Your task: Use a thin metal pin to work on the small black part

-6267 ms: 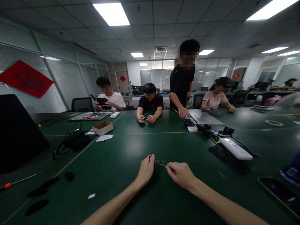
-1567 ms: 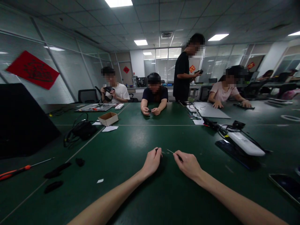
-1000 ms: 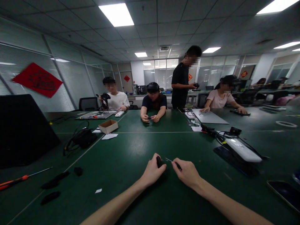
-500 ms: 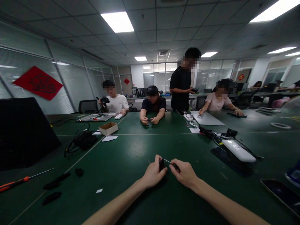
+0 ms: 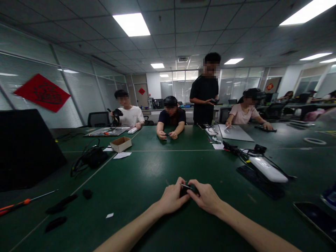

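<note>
Small matte-black plastic part (image 5: 185, 191), gripped by closed fingers of left hand (image 5: 172, 196); slender metal pin (image 5: 185, 186), pinched narrowly by right hand (image 5: 206, 196), lying across it, above dark green tabletop (image 5: 147, 168).

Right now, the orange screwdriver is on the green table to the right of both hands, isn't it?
Not right but left: the head view shows the orange screwdriver on the green table to the left of the left hand and right hand.
</note>
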Available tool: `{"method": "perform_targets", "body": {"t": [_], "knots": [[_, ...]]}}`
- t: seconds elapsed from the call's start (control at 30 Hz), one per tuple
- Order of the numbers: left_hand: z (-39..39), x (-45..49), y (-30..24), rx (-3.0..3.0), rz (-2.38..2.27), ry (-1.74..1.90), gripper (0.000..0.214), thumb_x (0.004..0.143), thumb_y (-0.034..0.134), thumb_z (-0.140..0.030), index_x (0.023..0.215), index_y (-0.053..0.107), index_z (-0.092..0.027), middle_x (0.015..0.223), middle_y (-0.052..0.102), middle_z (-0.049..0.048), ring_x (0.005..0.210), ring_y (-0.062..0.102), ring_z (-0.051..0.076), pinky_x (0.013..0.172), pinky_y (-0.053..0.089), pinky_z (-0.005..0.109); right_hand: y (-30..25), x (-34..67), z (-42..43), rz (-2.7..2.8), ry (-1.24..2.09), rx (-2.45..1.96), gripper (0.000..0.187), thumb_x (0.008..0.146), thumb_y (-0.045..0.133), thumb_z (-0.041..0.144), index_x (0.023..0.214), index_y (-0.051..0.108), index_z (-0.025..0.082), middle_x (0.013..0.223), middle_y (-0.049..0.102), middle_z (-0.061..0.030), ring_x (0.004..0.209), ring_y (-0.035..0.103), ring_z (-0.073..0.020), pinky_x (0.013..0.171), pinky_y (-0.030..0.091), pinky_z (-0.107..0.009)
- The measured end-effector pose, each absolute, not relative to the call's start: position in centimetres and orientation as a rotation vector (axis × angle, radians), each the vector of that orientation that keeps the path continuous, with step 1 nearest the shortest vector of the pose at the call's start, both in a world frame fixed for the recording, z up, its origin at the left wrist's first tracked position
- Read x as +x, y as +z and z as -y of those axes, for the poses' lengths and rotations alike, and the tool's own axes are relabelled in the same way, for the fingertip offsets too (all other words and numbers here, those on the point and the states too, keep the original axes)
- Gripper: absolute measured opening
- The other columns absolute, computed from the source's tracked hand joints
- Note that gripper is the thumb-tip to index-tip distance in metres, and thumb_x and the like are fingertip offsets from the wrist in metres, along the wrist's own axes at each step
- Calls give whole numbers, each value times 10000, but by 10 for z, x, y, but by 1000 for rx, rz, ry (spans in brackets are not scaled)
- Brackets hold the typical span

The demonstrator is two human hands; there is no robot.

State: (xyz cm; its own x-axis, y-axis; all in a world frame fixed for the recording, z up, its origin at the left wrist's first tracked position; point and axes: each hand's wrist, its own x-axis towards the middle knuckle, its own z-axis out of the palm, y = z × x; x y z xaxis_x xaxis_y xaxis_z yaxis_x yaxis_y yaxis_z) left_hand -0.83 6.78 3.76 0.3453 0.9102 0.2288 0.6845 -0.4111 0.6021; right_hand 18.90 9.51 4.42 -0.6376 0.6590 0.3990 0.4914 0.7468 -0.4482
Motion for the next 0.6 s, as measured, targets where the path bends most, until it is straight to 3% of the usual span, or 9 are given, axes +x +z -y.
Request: {"method": "perform_targets", "body": {"t": [0.3, 0.6], "knots": [[-66, -11, 49, 1998, -1210, 903, 308, 883, 448, -410, 1083, 507, -182, 842, 574, 28, 707, 508, 131, 631, 376, 239, 40, 190, -99, 2294, 344, -940, 277, 942, 372, 399, 976, 548, 187, 756, 588, -15, 621, 549, -122, 610, 404, -242], [-67, -12, 53, 1816, -1096, 998, 270, 872, 417, -281, 1077, 553, -169, 889, 573, 44, 750, 509, 132, 663, 384, 237, 40, 190, -100, 2276, 399, -991, 325, 942, 365, 410, 931, 578, 164, 693, 587, -18, 567, 543, -117, 536, 398, -228]]}}
